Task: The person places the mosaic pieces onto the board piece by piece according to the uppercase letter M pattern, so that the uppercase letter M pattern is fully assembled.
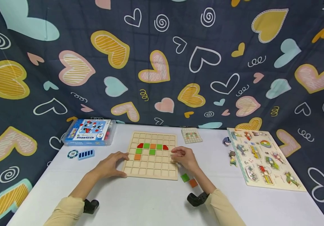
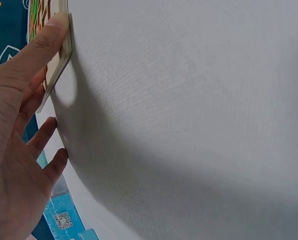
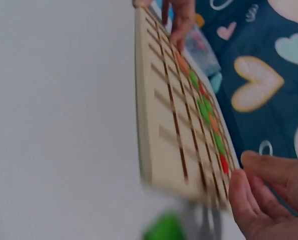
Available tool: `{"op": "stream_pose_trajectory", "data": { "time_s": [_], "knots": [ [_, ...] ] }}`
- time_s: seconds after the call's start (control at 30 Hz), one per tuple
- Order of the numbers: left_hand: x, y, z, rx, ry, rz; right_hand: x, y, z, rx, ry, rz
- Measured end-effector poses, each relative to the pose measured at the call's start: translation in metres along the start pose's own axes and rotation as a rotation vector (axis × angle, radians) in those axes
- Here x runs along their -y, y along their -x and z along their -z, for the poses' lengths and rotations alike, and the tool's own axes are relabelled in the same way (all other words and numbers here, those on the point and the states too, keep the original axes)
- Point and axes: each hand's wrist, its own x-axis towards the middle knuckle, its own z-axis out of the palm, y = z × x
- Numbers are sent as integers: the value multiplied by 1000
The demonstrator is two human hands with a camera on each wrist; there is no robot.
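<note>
A square wooden grid board (image 1: 150,168) lies on the white table, with several red, green and orange tiles (image 1: 152,146) set in its upper cells. At the board's left edge my left hand (image 1: 109,164) is spread, thumb on the near corner and a finger farther up the side. In the left wrist view that thumb (image 2: 51,37) rests on the board's rim. My right hand (image 1: 185,158) is at the right edge, its fingertips beside the rim and no tile showing between them. A loose green tile (image 1: 185,178) and an orange tile (image 1: 193,183) lie below it.
Behind the board sits a small pattern card (image 1: 191,135). To the left are a clear-lidded box (image 1: 89,133), a blue slotted block (image 1: 86,154) and a round token (image 1: 72,154). A picture puzzle board (image 1: 263,157) lies at right, small figures (image 1: 232,158) beside it.
</note>
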Motion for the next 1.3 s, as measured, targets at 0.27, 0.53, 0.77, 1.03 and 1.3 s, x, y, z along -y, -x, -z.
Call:
{"op": "stream_pose_trajectory", "data": {
  "time_s": [0.27,0.53,0.77,1.03,1.3],
  "knots": [
    [2,-1,-1,0,-9,-4,-21,33,58,214,122,27],
    [4,-1,-2,0,-6,-10,-39,34,79,485,62,115],
    [3,-1,-2,3,-4,-10,-41,30,76,519,118,164],
    [4,-2,0,6,-18,-17,-38,30,74,522,135,177],
    [4,-1,-2,6,13,-7,-44,30,73,434,203,203]
  ]
}}
